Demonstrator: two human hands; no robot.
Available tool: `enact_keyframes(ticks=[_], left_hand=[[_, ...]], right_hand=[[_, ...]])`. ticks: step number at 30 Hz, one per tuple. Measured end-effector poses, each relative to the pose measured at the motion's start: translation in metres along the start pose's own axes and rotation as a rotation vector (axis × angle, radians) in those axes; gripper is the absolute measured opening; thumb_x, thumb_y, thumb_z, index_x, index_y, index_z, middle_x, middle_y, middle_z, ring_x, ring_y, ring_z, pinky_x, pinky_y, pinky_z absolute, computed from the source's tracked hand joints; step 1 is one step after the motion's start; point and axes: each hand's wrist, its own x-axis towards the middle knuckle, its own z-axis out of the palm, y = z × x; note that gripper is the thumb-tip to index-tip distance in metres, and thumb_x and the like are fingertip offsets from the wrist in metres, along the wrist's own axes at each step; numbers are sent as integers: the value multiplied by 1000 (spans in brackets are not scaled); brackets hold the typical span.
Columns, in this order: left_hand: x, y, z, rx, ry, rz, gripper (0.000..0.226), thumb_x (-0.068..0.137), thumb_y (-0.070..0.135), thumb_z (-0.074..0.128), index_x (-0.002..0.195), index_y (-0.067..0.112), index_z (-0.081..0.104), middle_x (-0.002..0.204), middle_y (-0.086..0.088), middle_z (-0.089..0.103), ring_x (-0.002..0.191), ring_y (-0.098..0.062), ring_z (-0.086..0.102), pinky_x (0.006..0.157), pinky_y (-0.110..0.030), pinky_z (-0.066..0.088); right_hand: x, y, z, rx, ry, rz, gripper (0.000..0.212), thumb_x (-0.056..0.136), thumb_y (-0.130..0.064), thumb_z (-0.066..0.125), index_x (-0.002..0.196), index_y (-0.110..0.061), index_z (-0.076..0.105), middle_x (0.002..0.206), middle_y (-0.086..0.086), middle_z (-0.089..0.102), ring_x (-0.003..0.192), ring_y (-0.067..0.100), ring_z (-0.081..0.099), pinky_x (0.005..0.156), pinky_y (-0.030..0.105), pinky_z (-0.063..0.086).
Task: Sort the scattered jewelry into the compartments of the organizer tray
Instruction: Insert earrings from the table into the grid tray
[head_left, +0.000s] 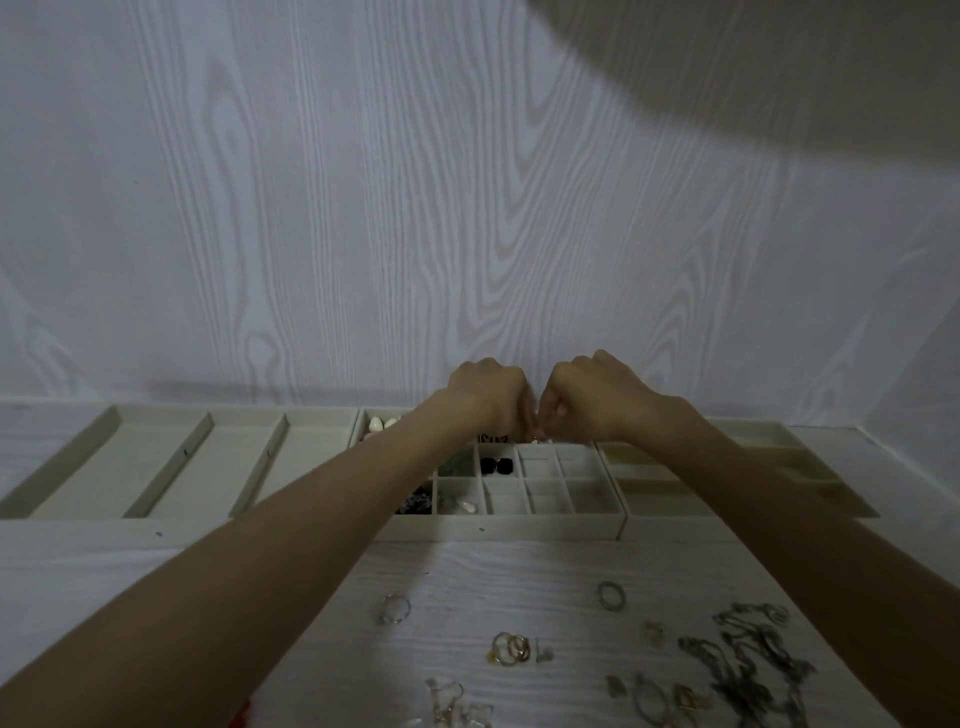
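Note:
A cream organizer tray (519, 527) with many small square compartments stands at the back of the table. Both my hands hover over its far row, knuckles up. My left hand (491, 395) and my right hand (592, 397) meet fingertip to fingertip and pinch a small pale earring (535, 439) between them. Black stones (496, 466), green pieces (457, 462) and dark beads (415, 501) lie in compartments. Loose rings (511, 648), a silver ring (610, 595) and chain necklaces (748, 660) are scattered on the table in front.
A long-slot tray (156, 467) lies to the left, a yellowish divided tray (727, 478) to the right. White beads (379, 423) sit in a far-left compartment. The white wood-grain wall rises right behind the trays. More earrings (452, 701) lie at the near edge.

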Motion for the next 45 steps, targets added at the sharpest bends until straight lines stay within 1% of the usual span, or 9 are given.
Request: enact_keyframes(ticks=[3, 8, 10, 16, 22, 27, 30, 35, 45], left_hand=[[3, 4, -1, 50, -3, -17, 37, 81, 51, 65, 104, 22, 69, 79, 3, 56, 89, -15, 50, 71, -27, 37], [9, 4, 2, -13, -20, -61, 28, 79, 47, 70, 74, 20, 62, 63, 8, 48, 77, -13, 52, 62, -25, 37], [7, 2, -1, -61, -14, -67, 23, 77, 41, 74, 88, 21, 70, 67, 10, 53, 80, -12, 54, 64, -24, 40], [5, -14, -22, -133, -74, -73, 25, 79, 29, 72, 104, 30, 71, 110, 8, 65, 103, -16, 58, 93, -32, 48], [-3, -17, -30, -97, -48, -16, 29, 84, 17, 66, 110, 30, 70, 95, 9, 58, 93, -12, 53, 83, -27, 45], [-4, -15, -24, 16, -62, 70, 24, 87, 23, 60, 104, 35, 71, 112, 9, 66, 100, -15, 59, 90, -33, 50], [-3, -16, -20, 108, -12, 156, 19, 88, 29, 59, 102, 32, 71, 111, 3, 64, 106, -16, 55, 88, -34, 50], [0, -11, -17, 318, 24, 213, 30, 91, 41, 53, 107, 20, 67, 119, -2, 56, 118, -21, 44, 92, -37, 44], [5, 4, -15, 459, -20, 207, 37, 95, 40, 46, 120, 15, 58, 129, -2, 53, 125, -19, 40, 96, -34, 39]], right_hand=[[4, 0, 3, -56, 10, -18, 19, 86, -33, 60, 98, -23, 71, 96, -3, 69, 90, 17, 61, 79, 25, 29], [6, -1, 4, -100, -2, -38, 22, 87, -34, 59, 102, -22, 69, 99, -2, 68, 93, 18, 60, 80, 26, 28], [7, -1, 4, -103, -3, -32, 23, 87, -35, 59, 103, -21, 69, 100, -2, 68, 93, 18, 59, 80, 26, 27], [8, -5, 5, -114, 6, -40, 19, 86, -35, 62, 100, -25, 70, 105, -4, 66, 100, 17, 58, 86, 28, 30], [10, -11, 6, -127, 20, -51, 22, 87, -37, 63, 105, -26, 68, 107, -5, 66, 99, 17, 58, 81, 26, 24], [2, -6, -14, -61, 26, -65, 24, 89, -25, 57, 107, -35, 69, 99, -9, 65, 98, 14, 57, 80, 24, 26], [-4, 1, -20, -120, 1, -130, 28, 92, -21, 53, 105, -42, 68, 85, -15, 51, 97, 13, 47, 79, 26, 24], [-9, 3, -8, -238, 0, -200, 34, 95, -18, 48, 107, -45, 66, 93, -10, 47, 88, 8, 30, 75, 25, 20], [-5, 1, 5, -294, 24, -179, 29, 96, -21, 46, 116, -35, 62, 115, -8, 55, 104, 14, 42, 77, 25, 18]])
